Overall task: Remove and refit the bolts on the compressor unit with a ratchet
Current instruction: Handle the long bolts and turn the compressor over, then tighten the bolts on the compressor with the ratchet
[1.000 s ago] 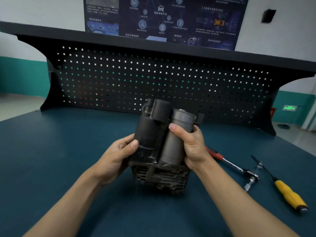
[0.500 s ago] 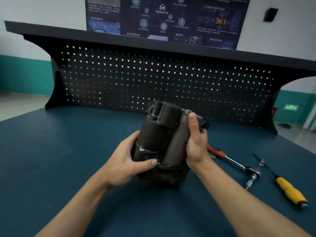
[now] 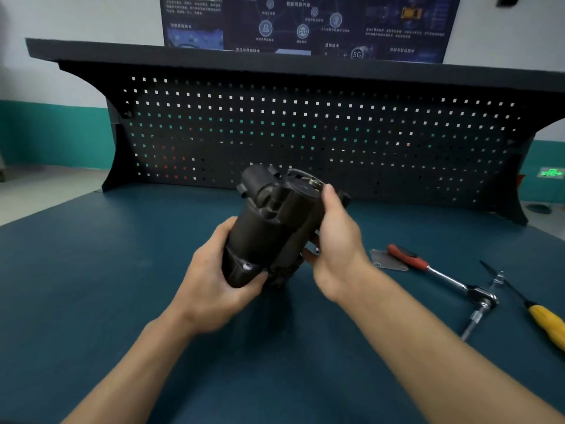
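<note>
Left hand (image 3: 211, 283) and right hand (image 3: 336, 240) both grasp the tilted compressor unit (image 3: 275, 228); its underside is hidden, bolts indistinct.

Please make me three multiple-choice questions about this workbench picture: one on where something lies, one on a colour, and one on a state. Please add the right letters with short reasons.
1. Where does the ratchet lie?
A. on the floor
B. on the table, right of the compressor unit
C. inside a drawer

2. What colour is the handle of the screwdriver?
A. yellow
B. green
C. white

3. In what state is the compressor unit?
A. lying flat, untouched
B. clamped in a vice
C. tilted, gripped by the left hand and the right hand

Answers:
1 B: the ratchet rests on the blue tabletop beside the right arm.
2 A: the handle is plainly yellow.
3 C: one hand grips each side and the unit leans.
</note>
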A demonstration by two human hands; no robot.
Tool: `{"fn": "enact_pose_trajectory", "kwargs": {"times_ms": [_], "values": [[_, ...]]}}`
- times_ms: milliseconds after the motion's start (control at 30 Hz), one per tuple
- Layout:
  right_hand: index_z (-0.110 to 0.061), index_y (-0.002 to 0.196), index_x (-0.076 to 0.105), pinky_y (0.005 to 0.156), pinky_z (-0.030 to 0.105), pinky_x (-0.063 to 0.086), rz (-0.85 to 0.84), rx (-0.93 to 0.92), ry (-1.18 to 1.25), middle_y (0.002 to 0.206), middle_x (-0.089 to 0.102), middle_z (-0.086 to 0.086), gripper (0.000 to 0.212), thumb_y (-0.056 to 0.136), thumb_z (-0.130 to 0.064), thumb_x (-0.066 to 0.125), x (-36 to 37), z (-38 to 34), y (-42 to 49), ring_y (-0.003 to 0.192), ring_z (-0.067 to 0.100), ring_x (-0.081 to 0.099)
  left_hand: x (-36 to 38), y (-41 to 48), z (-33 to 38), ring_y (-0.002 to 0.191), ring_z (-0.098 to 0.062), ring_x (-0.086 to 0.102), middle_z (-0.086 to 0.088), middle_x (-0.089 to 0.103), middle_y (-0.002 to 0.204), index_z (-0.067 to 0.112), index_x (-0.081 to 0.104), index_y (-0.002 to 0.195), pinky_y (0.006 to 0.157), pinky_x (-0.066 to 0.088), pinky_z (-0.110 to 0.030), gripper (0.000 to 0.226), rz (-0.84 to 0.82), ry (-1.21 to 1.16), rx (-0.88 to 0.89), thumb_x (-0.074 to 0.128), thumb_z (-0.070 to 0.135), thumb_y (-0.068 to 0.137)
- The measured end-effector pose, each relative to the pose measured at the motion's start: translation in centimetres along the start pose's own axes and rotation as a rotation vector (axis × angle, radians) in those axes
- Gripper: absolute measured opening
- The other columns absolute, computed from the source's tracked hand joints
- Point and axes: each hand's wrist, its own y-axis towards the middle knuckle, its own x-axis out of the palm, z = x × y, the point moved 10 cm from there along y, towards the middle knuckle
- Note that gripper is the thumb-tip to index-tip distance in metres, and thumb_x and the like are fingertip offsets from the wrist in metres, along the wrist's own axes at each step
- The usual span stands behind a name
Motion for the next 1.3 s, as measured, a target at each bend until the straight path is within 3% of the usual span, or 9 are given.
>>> {"fn": "enact_pose_trajectory", "kwargs": {"times_ms": [167,300,500,633,767,967,1133,1233,1300], "values": [[-0.022,0.123,0.069,0.065,0.034,0.049,0.056,0.198,0.149,0.120,0.073,0.010,0.038,0.102,-0.035,0.039,-2.2,-0.8,-0.8,0.095,0.026,0.063,1.9,1.0,1.5,0.101,-0.013,0.062,0.019,0.062,0.111,0.045,0.045,0.128,0.085,0.050,-0.025,0.068,-0.103,0.224,0.124,0.076,0.032,0.069],[-0.012,0.126,0.067,0.101,0.049,0.046,0.022,0.312,0.245,0.118,0.071,0.021,0.049,0.102,-0.034,0.032,-4.9,-0.9,-1.4,0.109,0.034,0.065,4.1,1.0,3.1,0.107,-0.012,0.058,0.013,0.058,0.120,0.028,0.045,0.137,0.094,0.047,-0.031,0.082,-0.212,0.371,0.244,0.078,0.055,0.067],[-0.005,0.101,0.070,0.071,0.046,0.055,0.153,0.377,0.375,0.096,0.075,0.024,0.051,0.100,-0.047,0.040,-9.8,1.2,-2.3,0.070,0.038,0.074,7.4,0.2,5.4,0.101,-0.024,0.060,-0.003,0.063,0.116,0.008,0.058,0.131,0.081,0.056,-0.042,0.082,-0.211,0.499,0.354,0.073,0.062,0.070],[-0.014,0.124,0.059,0.082,0.044,0.059,0.393,0.282,0.404,0.114,0.073,0.013,0.043,0.095,-0.044,0.049,-12.9,0.9,-1.6,0.094,0.032,0.073,8.7,0.6,5.8,0.097,-0.025,0.059,-0.002,0.064,0.112,0.010,0.058,0.128,0.077,0.056,-0.042,0.078,-0.229,0.573,0.375,0.067,0.063,0.072],[-0.015,0.105,0.052,0.101,0.050,0.051,0.535,0.125,0.436,0.107,0.061,0.005,0.035,0.093,-0.047,0.054,-15.7,1.4,0.0,0.096,0.028,0.066,10.0,1.1,5.3,0.097,-0.025,0.058,0.000,0.065,0.112,0.014,0.052,0.130,0.069,0.058,-0.046,0.078,-0.271,0.640,0.359,0.062,0.067,0.073],[-0.014,0.131,0.053,0.112,0.048,0.042,0.338,0.042,0.477,0.129,0.064,0.006,0.047,0.096,-0.046,0.054,-14.0,3.2,3.2,0.127,0.026,0.057,9.6,1.5,3.5,0.099,-0.025,0.059,-0.002,0.066,0.113,0.016,0.051,0.129,0.063,0.058,-0.050,0.079,-0.310,0.746,0.347,0.059,0.071,0.072],[-0.025,0.097,0.065,0.088,0.028,0.047,0.257,-0.156,-0.283,0.101,0.064,-0.013,0.011,0.095,-0.035,0.059,-14.3,-0.8,4.4,0.103,0.009,0.058,8.3,1.3,1.7,0.098,-0.027,0.059,-0.004,0.065,0.114,0.011,0.054,0.128,0.059,0.058,-0.048,0.081,-0.291,0.811,0.356,0.059,0.069,0.073],[-0.023,0.117,0.065,0.098,0.036,0.045,0.365,-0.327,-1.155,0.124,0.062,-0.004,0.037,0.086,-0.044,0.064,-18.2,-5.5,4.0,0.120,0.019,0.052,7.8,0.2,1.0,0.098,-0.032,0.061,-0.009,0.065,0.113,0.003,0.059,0.126,0.065,0.058,-0.043,0.080,-0.265,0.862,0.420,0.062,0.066,0.077],[-0.018,0.125,0.062,0.099,0.042,0.045,0.406,-0.242,-1.580,0.133,0.057,0.006,0.060,0.081,-0.058,0.061,-21.3,-6.7,3.9,0.127,0.030,0.046,8.0,-0.6,0.6,0.098,-0.034,0.062,-0.011,0.064,0.114,0.001,0.059,0.125,0.072,0.058,-0.043,0.078,-0.277,0.882,0.486,0.066,0.064,0.078]]}}
